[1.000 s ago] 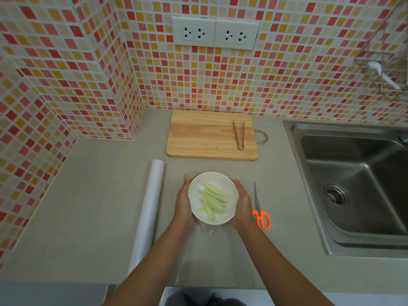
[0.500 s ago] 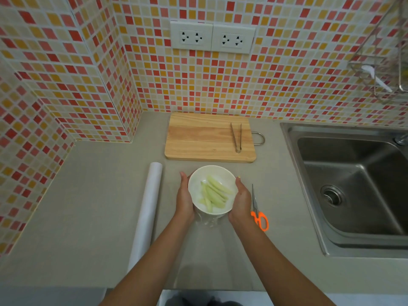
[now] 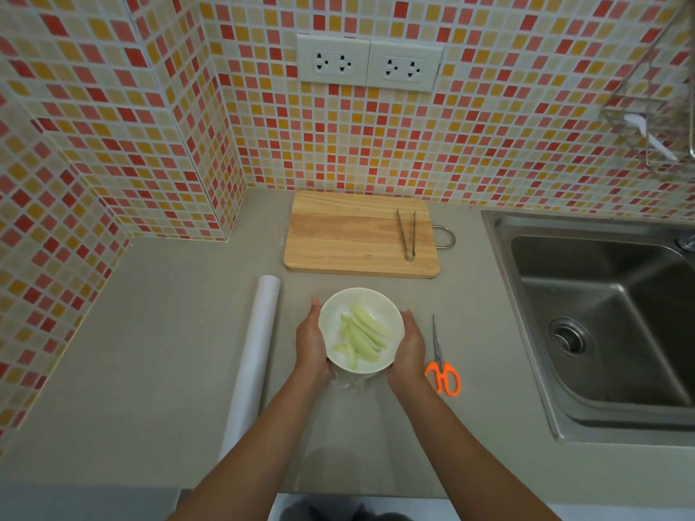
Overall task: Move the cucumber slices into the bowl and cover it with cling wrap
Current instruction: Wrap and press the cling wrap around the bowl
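Observation:
A white bowl (image 3: 340,304) stands on the grey counter, with several pale green cucumber slices (image 3: 363,338) lying inside it. My left hand (image 3: 311,342) presses against its left side and my right hand (image 3: 410,345) cups its right side. Crumpled clear cling wrap (image 3: 351,383) shows under the bowl's near edge, and a thin film seems to stretch over the top. The white cling wrap roll (image 3: 254,361) lies lengthwise to the left of my left arm.
Orange-handled scissors (image 3: 442,372) lie just right of my right hand. A wooden cutting board (image 3: 346,235) with metal tongs (image 3: 407,235) sits behind the bowl by the tiled wall. A steel sink (image 3: 609,321) fills the right side.
The bowl and both hands stay together in the same grip. The camera tipped up slightly, so the scene sits a little lower and closer in view.

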`<state>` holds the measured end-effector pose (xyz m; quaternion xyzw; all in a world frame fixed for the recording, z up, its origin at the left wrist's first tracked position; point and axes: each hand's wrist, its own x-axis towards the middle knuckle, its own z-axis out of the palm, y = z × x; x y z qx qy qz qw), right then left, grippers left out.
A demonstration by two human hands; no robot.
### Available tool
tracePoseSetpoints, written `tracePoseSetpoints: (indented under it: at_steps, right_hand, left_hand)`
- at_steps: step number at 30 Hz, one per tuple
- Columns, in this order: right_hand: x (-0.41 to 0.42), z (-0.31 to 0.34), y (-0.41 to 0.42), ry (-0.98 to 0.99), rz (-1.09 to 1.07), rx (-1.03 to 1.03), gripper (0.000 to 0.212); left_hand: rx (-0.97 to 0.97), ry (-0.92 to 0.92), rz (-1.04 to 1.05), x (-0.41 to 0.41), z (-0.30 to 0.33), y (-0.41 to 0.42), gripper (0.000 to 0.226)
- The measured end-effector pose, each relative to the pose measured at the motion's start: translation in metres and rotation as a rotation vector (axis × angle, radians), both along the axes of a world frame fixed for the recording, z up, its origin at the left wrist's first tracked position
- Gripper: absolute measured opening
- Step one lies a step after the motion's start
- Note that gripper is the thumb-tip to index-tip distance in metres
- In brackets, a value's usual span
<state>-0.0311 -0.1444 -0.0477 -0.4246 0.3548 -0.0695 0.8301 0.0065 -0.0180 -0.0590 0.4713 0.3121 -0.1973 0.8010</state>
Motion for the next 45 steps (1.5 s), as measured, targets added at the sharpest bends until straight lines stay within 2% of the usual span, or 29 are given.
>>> tracePoseSetpoints:
  at_steps: [3, 6, 10, 14, 19, 22, 27, 29, 32, 35, 39, 42, 45]
  right_hand:
    - [0.008, 0.004, -0.011, -0.031, 0.173, -0.284, 0.026]
    - [0.014, 0.006, -0.015, -0.07, 0.294, -0.412, 0.028]
    - [0.015, 0.003, -0.011, -0.054, 0.23, -0.526, 0.032]
    - [0.015, -0.001, -0.011, -0.039, 0.179, -0.531, 0.031]
    - [0.014, -0.003, -0.015, -0.036, 0.219, -0.566, 0.031]
    - [0.013, -0.005, -0.016, -0.05, 0.237, -0.559, 0.033]
    - [0.015, -0.004, -0.017, -0.009, 0.24, -0.57, 0.037]
    - [0.019, 0.001, -0.023, -0.014, 0.294, -0.699, 0.039]
    - [0.026, 0.011, -0.03, -0.156, 0.461, -0.994, 0.034]
    - [0.031, 0.011, -0.026, -0.202, 0.62, -1.065, 0.032]
    - [0.031, 0.004, -0.023, -0.184, 0.569, -1.026, 0.031]
    - [0.034, 0.004, -0.024, -0.111, 0.546, -0.909, 0.03]
    - [0.039, 0.004, -0.024, -0.02, 0.518, -0.833, 0.032]
  left_hand:
    - [0.075, -0.033, -0.036, 0.009, 0.003, 0.005, 0.046]
    - [0.172, -0.082, -0.124, 0.015, 0.009, 0.005, 0.048]
    - [0.369, -0.222, -0.157, 0.016, 0.011, 0.003, 0.041]
    - [0.481, -0.459, -0.165, 0.011, 0.013, 0.003, 0.028]
    - [0.728, -0.743, -0.322, -0.002, 0.012, 0.001, 0.039]
    - [0.816, -0.789, -0.344, -0.004, 0.01, -0.002, 0.039]
    - [0.822, -0.834, -0.396, 0.0, 0.011, 0.002, 0.039]
    - [0.88, -0.886, -0.482, 0.005, 0.015, 0.005, 0.04]
    - [1.138, -1.077, -0.559, 0.008, 0.019, 0.007, 0.046]
    - [1.082, -1.04, -0.549, 0.002, 0.016, 0.006, 0.042]
    - [0.981, -0.944, -0.518, 0.002, 0.013, 0.006, 0.038]
    - [0.954, -0.903, -0.515, 0.004, 0.013, 0.006, 0.04]
    - [0.94, -0.781, -0.5, 0.004, 0.012, 0.007, 0.045]
